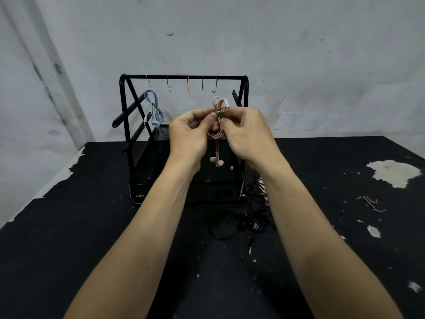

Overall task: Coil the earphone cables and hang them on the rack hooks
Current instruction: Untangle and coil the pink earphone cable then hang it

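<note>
Biggest thing first: the black table (69, 226), w/ the black rack (184, 77) standing at its far middle, our landmark. We see five hooks on the rack's top bar. The leftmost hook (149, 82) carries a blue earphone set (155, 109), already coiled and hanging just below the bar. The other four are bare, incl. the rightmost hook (215, 86).

In front of the rack, just below that rightmost hook, we hold the pink earphones (219, 116). Our left hand (189, 132) pinches the bundle's middle w/ thumb and fingers; our right hand (247, 132) has its fingers curled round the same bundle from the other side. Loops stick out above and below the grip, and the two pink earbuds (217, 160) dangle under it, in front of the rack's base.

On the table at the rack's front right corner lies a tangle of black earphones (250, 217), its plug (251, 246) nearest us. Well right of the rack, a scrap of coloured thread (371, 203).

Step in hand, as we judge it: securing the pink coil, approx. second set of three. Next move calls for lifting the top loop up over a free hook w/o letting the wraps spring loose.

No brand, label or writing readable anywhere.
</note>
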{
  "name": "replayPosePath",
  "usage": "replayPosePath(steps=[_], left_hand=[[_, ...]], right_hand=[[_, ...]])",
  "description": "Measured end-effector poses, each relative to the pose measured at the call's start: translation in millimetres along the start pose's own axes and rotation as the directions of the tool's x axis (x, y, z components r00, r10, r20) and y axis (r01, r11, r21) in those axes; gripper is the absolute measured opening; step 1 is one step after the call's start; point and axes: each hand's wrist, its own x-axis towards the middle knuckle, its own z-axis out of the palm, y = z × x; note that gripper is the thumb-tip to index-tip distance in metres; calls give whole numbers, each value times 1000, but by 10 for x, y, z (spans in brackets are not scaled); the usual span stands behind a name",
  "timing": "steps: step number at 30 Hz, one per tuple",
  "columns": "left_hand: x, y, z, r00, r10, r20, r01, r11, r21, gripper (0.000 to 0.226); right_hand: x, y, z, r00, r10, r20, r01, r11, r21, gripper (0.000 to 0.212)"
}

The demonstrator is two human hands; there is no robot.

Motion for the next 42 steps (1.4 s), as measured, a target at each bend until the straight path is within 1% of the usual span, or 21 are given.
replayPosePath(steps=[3, 6, 8, 11, 15, 16, 17, 18, 20, 22, 25, 28, 30, 33, 37, 39, 42], left_hand=[[22, 60, -36, 993, -99, 69, 106, 989, -107, 10], [2, 128, -26, 973, -182, 145, 211, 951, -224, 12], [-4, 153, -20, 954, -214, 209, 268, 922, -280, 12], [15, 161, -50, 919, -271, 285, 353, 889, -293, 11], [21, 167, -78, 883, -343, 321, 435, 855, -282, 8], [15, 170, -70, 886, -345, 311, 435, 852, -293, 8], [10, 176, -55, 894, -340, 293, 426, 849, -314, 8], [0, 185, -38, 905, -329, 269, 409, 849, -336, 9], [-29, 195, 4, 929, -301, 215, 361, 863, -354, 9], [-61, 185, 37, 950, -264, 169, 308, 886, -347, 9], [-73, 127, 69, 978, -180, 102, 204, 920, -333, 10], [-75, 98, 89, 993, -102, 52, 112, 957, -267, 11], [-79, 88, 102, 997, -70, 20, 73, 970, -231, 12], [-88, 82, 125, 999, -46, -20, 41, 975, -220, 12], [-111, 101, 120, 997, -37, -67, 23, 980, -196, 10], [-137, 116, 125, 998, -35, -59, 25, 986, -167, 8], [-156, 125, 152, 999, -14, -51, 4, 983, -182, 8]], right_hand=[[59, 39, -20, 999, -29, -17, 28, 998, -56, 26], [80, 43, -66, 998, -46, -30, 45, 998, -51, 19], [79, 24, -122, 999, -45, -17, 45, 999, -14, 20], [51, -16, -191, 999, -30, 20, 28, 996, 90, 17], [38, -42, -196, 999, -20, 49, 14, 992, 126, 18], [39, -37, -174, 1000, -16, 20, 14, 993, 117, 17], [44, -22, -148, 999, -26, -37, 29, 997, 72, 14], [45, -13, -133, 993, -44, -108, 44, 999, -7, 10], [27, -10, -129, 970, -79, -230, 46, 989, -144, 12], [-9, -52, -131, 966, -88, -242, 48, 985, -167, 18], [-47, -98, -101, 975, -38, -221, 18, 995, -93, 23], [-53, -109, -79, 975, 40, -217, -39, 999, 10, 23], [-29, -90, -84, 970, 52, -237, -53, 999, 0, 23], [-26, -92, -97, 967, 22, -254, -44, 996, -81, 20], [-32, -90, -106, 971, -3, -241, -16, 997, -77, 18], [-35, -107, -91, 974, -7, -225, -2, 999, -38, 20], [-40, -122, -50, 978, 49, -201, -23, 991, 134, 27]])
